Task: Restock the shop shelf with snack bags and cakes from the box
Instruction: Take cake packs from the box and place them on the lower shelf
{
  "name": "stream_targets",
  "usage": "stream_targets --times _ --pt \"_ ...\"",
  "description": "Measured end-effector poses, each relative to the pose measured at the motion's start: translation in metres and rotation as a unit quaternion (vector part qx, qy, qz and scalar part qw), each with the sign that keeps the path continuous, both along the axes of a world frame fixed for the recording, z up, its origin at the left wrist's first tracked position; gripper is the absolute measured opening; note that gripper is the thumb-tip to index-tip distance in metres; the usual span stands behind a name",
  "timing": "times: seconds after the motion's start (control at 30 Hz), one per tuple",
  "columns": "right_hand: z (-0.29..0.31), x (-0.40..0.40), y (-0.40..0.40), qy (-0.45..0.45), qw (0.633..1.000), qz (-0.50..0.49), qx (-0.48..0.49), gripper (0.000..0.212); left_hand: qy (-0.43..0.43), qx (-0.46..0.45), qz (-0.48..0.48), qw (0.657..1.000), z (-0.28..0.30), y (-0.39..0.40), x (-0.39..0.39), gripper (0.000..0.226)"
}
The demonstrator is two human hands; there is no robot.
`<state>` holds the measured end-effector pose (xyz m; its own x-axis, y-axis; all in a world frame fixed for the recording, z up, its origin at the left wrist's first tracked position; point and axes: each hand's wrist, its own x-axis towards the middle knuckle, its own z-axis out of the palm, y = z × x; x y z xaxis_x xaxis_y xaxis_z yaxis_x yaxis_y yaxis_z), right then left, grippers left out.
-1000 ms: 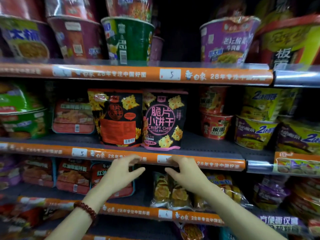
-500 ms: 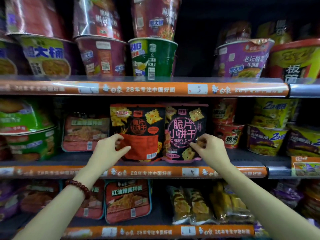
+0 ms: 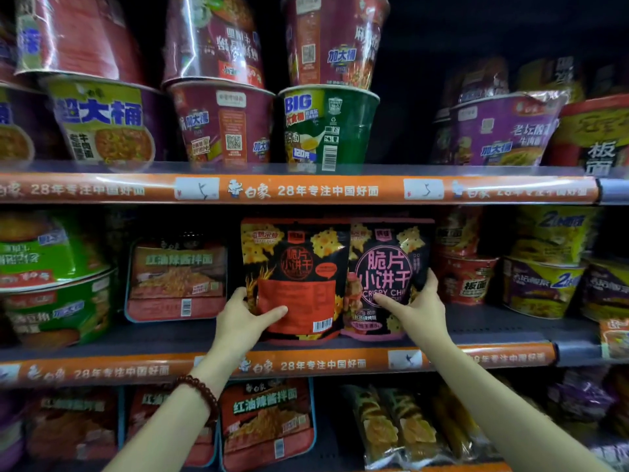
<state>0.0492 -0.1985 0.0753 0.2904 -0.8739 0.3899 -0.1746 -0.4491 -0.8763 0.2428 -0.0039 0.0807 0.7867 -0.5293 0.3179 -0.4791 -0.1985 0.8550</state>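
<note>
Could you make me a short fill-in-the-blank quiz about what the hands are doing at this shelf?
1. The left hand holds the bag with the ____ panel.
2. The right hand holds the bag with ____ lettering.
3. Both bags stand on the ____ shelf of the three in view.
4. A bead bracelet sits on the ____ wrist.

Missing words: red; pink; middle; left
</note>
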Motion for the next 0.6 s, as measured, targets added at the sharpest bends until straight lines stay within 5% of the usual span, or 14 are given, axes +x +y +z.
stream_targets --times 0.13,0.23,0.5,0.6 --pt "-0.004 0.0 -0.002 -0.022 1.0 0.008 -0.011 0.116 -0.065 -0.019 -0.003 0.998 0.008 0.014 0.003 0.095" --pt "-0.006 0.0 -0.004 -0.026 1.0 0.013 -0.013 0.115 -0.15 -0.048 0.028 0.987 0.011 0.029 -0.003 0.072" --pt "-0.008 -0.001 -0.006 -0.038 0.999 0.027 -0.024 0.111 -0.438 -0.042 0.149 0.886 -0.024 0.05 -0.015 0.042" --pt "-0.009 -0.003 -0.007 -0.033 0.999 0.029 -0.031 0.112 -0.458 -0.064 0.19 0.866 -0.03 0.041 -0.029 0.038"
